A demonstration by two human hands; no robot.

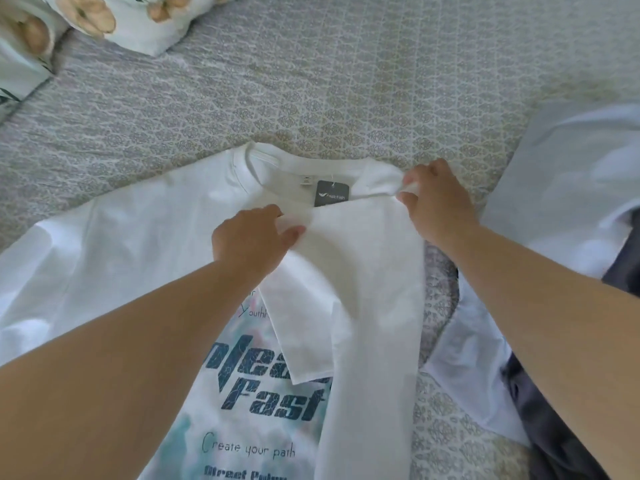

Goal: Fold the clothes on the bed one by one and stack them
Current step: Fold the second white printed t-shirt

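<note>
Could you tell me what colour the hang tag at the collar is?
Dark grey hang tag with white lettering, head view.

A white T-shirt (pixel 114 237) is lying print-up on the bed (pixel 311 81), its right side folded in over the chest. The left hand (pixel 254 237) is pinching the folded sleeve's edge just below the dark neck tag (pixel 331 193). The right hand (pixel 434 199) is gripping the cloth at the shoulder, right of the tag. Pale blue clothes (pixel 568 188) and a dark garment (pixel 554 427) are lying further right. Floral pillows (pixel 138 26) are sitting well beyond the tag, toward the left.
</note>
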